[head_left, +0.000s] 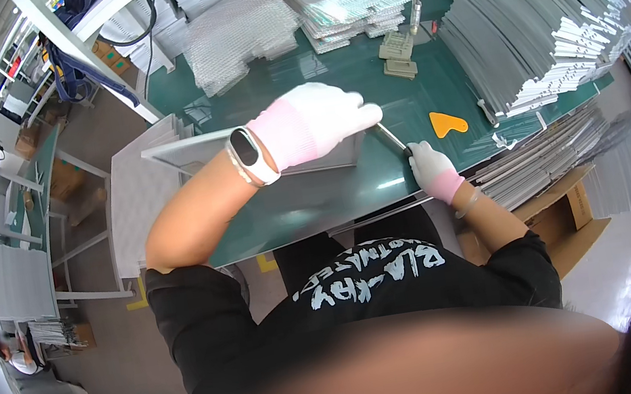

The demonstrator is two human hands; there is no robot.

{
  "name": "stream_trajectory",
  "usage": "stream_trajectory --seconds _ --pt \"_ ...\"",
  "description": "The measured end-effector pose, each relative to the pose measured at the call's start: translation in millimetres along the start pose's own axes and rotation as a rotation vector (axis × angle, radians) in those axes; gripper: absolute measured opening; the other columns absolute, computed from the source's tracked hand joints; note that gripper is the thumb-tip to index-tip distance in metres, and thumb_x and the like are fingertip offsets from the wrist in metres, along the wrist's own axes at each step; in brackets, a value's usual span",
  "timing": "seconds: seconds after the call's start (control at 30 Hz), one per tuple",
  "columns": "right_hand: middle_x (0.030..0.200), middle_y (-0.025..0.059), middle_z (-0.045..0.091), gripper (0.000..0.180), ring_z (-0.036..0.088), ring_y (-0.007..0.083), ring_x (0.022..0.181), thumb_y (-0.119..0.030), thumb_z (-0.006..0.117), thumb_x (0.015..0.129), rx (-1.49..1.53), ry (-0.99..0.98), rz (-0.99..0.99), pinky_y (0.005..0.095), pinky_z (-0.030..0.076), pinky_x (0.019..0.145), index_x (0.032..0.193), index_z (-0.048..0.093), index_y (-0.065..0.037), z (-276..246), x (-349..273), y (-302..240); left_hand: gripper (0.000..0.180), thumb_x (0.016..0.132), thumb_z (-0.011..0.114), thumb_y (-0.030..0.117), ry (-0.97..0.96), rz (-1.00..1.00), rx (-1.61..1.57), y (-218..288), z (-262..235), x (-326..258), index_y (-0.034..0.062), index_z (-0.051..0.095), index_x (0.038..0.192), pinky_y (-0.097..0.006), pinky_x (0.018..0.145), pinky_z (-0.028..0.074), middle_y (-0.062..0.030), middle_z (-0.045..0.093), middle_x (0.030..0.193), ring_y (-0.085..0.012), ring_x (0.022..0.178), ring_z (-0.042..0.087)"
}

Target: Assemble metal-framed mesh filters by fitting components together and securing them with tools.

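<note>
View: I am monitoring the bench through the head camera; both gloved hands are showing.
Left hand: It is gripping the far end of the rod, fingertips bunching together. I am reading this as a steadying hold, although the glove is hiding the exact contact.
Right hand: It is gripping the rod's dark near end, fingers curling around it. I am judging this to be the guiding grip.
Rod location: It is spanning the gap between the hands, over the green table, in front of the torso. I am not able to tell whether it is touching the surface.
Rod axis: The long axis is running diagonally, from far left to near right.
Rod direction: The far end is pointing leftward and away from the body; the dark end is pointing rightward, toward it. The gloves are covering both ends, so I am not naming a working tip.
Frame: It is lying beneath the left forearm, probably for easy reach.
Orange piece: It is lying flat just beyond the right hand, presumably handy there.
Panels: They are lining the right side, likely stacking close for pick-up.
Bubble wrap: It is occupying the back, probably to stay out of the arms' way.
</note>
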State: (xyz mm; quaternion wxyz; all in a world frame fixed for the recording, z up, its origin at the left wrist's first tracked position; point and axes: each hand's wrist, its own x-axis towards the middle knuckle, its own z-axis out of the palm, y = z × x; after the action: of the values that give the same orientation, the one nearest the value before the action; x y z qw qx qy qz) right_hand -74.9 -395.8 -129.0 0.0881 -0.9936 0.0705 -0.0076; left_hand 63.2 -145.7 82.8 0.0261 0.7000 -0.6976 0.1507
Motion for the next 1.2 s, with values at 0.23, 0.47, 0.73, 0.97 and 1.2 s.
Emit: stream_trajectory --seconds 0.23,0.47,0.73,0.97,1.2 --pt "0.092 0.0090 0.058 0.043 0.057 0.0183 0.079 -0.010 0.061 0.090 0.689 0.091 -0.307 0.0330 0.049 0.075 0.130 0.049 0.001 -149 -36 21 0.068 0.075 0.074 0.041 0.253 -0.236 0.220 0 25 3 0.0106 0.054 0.133 -0.034 0.065 0.043 -0.0022 0.053 0.071 -0.0191 0.067 0.054" --pt "0.086 0.0064 0.057 0.060 0.041 0.0032 0.054 -0.008 0.049 0.097 0.870 0.498 -0.540 0.0181 0.039 0.050 0.152 0.026 -0.002 -261 -26 -17 0.079 0.065 0.080 0.039 0.674 -0.572 0.242 6 61 21 0.0015 0.055 0.129 -0.039 0.076 0.042 -0.0019 0.052 0.061 -0.0205 0.063 0.052" --pt "0.084 0.0166 0.064 0.056 0.063 0.0281 0.067 -0.003 0.057 0.089 0.065 0.423 -0.713 0.0362 0.053 0.066 0.143 0.043 -0.002 -253 -10 -22 0.077 0.064 0.075 0.031 0.770 -0.690 0.274 13 67 26 0.0008 0.053 0.131 -0.040 0.072 0.039 -0.0005 0.051 0.058 -0.0204 0.060 0.050" --pt "0.079 0.0187 0.058 0.060 0.060 0.0288 0.062 0.002 0.059 0.082 -0.006 0.191 -0.636 0.0365 0.050 0.061 0.140 0.047 -0.002 -231 -20 -33 0.077 0.064 0.075 0.033 0.769 -0.710 0.264 6 74 32 0.0017 0.053 0.131 -0.039 0.071 0.039 -0.0006 0.052 0.059 -0.0204 0.060 0.050" --pt "0.100 0.0197 0.066 0.058 0.064 0.0373 0.083 -0.011 0.055 0.088 0.453 0.192 -0.369 0.0436 0.052 0.078 0.145 0.042 -0.016 -102 18 22 0.070 0.064 0.074 0.034 0.855 -0.636 0.181 17 75 31 0.0045 0.059 0.125 -0.040 0.070 0.039 -0.0006 0.049 0.058 -0.0205 0.060 0.050"
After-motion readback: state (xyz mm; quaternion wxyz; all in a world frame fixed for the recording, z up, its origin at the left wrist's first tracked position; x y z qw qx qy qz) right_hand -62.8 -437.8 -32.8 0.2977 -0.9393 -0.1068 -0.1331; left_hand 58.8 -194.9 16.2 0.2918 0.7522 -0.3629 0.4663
